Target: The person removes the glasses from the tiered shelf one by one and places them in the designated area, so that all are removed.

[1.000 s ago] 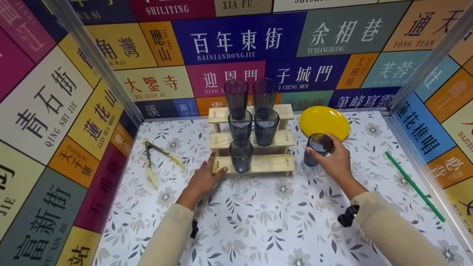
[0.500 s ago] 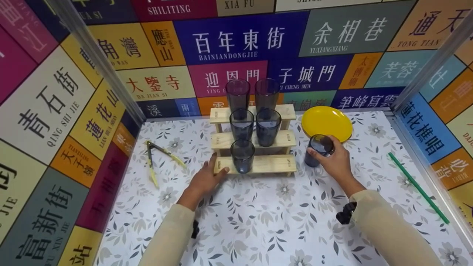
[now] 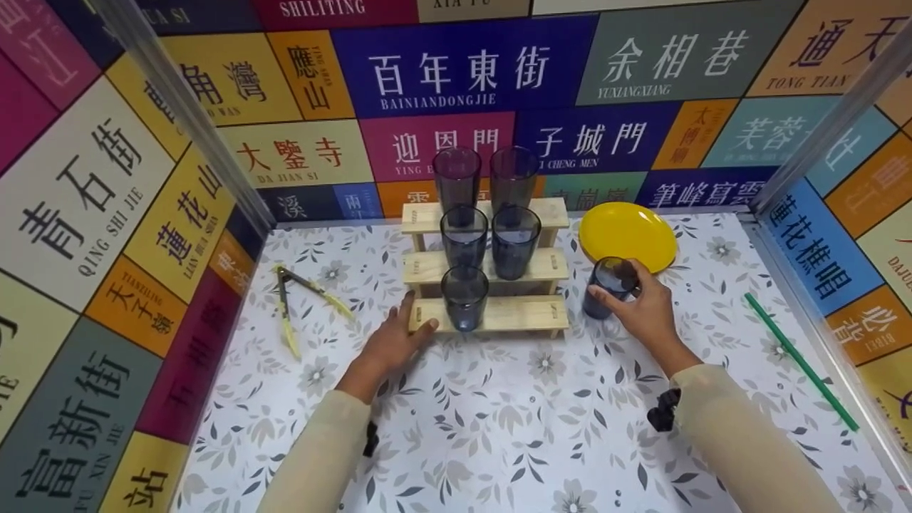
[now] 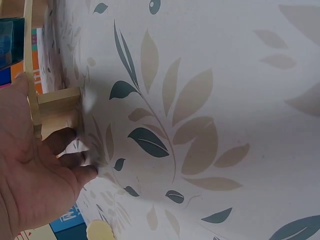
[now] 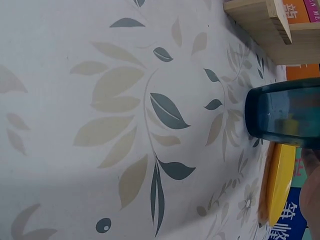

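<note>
My right hand grips a dark, tinted drinking glass between thumb and fingers, right of a three-step wooden stand. The glass leans slightly, its base right at the tablecloth. In the right wrist view, the same glass looks blue-green, with fingers at the lower right edge. My left hand holds the left end of the stand's lowest step, thumb over the front edge. The left wrist view shows its other fingers curled beside the stand's leg. One glass stands on that step; both higher steps hold two.
Behind the right hand lies a yellow plate. A green stick rests near the right wall. At left lies a V-shaped black-and-yellow tool, like tongs. Sign-covered walls surround the flower-patterned tablecloth at the back and both sides.
</note>
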### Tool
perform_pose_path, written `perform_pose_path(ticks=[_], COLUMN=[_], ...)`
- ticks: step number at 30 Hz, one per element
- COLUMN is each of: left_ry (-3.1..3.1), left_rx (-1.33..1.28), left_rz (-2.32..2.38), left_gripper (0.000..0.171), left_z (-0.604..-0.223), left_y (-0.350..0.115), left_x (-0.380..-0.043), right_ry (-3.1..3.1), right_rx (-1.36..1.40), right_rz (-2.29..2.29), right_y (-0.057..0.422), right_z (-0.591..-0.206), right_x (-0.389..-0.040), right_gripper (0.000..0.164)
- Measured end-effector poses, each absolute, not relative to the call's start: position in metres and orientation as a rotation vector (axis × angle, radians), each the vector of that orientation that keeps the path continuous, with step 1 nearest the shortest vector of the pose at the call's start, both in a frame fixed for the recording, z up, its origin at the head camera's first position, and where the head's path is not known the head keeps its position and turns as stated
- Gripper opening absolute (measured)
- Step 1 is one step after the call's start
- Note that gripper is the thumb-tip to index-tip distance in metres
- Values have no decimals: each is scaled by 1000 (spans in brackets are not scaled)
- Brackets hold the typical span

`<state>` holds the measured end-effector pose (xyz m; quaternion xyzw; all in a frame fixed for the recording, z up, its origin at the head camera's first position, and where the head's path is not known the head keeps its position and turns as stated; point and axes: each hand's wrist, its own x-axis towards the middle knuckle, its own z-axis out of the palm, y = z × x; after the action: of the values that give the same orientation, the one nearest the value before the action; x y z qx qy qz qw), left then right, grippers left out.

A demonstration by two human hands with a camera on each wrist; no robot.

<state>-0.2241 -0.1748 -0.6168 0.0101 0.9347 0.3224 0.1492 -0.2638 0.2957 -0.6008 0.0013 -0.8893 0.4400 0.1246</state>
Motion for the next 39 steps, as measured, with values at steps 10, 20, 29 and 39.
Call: perform_pose_path(ticks=[10,20,29,39], left_ry=[2669,2683,2700,2686], left_rx=[-1,10,14,10], left_rz=[964,959,982,984], left_gripper=[96,95,95,95], left_z=[-619,-622,-619,-619], left_y=[-177,-173,-174,-174], left_x=[-222,-221,-223,-225], right_ry=[-2564,-2549,-2598,-2738], right_rx=[-3,1,-18,-50], right_rz=[1301,1294,1312,1221], right_y=[295,297,298,298], right_z=[-606,-607,-603,-590], right_x=[-264,-259,-263,-260], right_gripper=[84,84,88,110])
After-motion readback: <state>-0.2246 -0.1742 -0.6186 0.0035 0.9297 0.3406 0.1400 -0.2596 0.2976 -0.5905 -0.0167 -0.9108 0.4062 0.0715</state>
